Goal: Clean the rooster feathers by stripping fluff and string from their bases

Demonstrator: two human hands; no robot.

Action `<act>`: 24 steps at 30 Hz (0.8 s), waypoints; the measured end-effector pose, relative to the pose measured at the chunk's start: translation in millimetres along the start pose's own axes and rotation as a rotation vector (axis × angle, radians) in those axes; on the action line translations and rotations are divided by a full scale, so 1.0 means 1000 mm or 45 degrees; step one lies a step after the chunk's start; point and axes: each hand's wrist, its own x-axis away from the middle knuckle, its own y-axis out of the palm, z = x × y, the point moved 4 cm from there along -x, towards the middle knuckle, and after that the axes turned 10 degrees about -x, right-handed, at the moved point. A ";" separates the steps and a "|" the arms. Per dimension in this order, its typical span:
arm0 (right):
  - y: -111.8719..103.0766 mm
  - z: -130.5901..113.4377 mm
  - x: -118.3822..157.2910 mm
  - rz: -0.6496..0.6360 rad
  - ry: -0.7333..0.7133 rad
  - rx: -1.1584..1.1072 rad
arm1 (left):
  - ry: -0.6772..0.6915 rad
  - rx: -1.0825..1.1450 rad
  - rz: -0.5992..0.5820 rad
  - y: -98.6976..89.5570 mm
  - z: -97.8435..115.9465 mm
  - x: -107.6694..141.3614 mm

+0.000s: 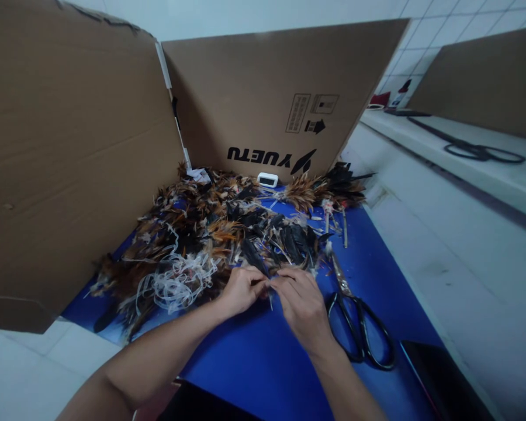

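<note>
At the near edge of a feather pile, my left hand is closed in a pinch. Its fingertips meet those of my right hand, also pinched. A dark feather rises from between the fingers, and a thin pale tip pokes out below them. The fingers cover the part being held. Loose black and brown feathers lie just beyond both hands. Left of my left hand is a tangle of clear plastic strips. Black-handled scissors lie to the right of my right hand, blades pointing away.
A blue tabletop carries everything, with cardboard panels standing behind and at left. Bundled feathers and a small white device sit at the back. A dark phone-like slab lies near right. Another pair of scissors rests on a ledge.
</note>
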 end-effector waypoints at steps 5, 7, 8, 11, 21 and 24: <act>-0.001 0.010 0.001 0.068 0.064 -0.146 | 0.043 0.013 -0.058 0.001 0.002 0.001; 0.000 0.018 0.004 0.085 0.215 -0.201 | 0.057 0.023 -0.068 0.002 0.002 0.000; 0.002 0.022 0.007 0.072 0.319 -0.231 | 0.062 0.031 -0.075 0.002 0.002 0.000; 0.006 0.031 0.013 -0.007 0.604 -0.336 | 0.077 0.055 -0.096 0.004 0.001 -0.001; 0.014 0.040 0.019 0.104 0.952 -0.765 | -0.014 0.192 -0.014 0.006 0.000 0.000; 0.015 0.043 0.019 0.210 1.029 -0.918 | -0.141 0.422 -0.032 0.010 -0.002 0.001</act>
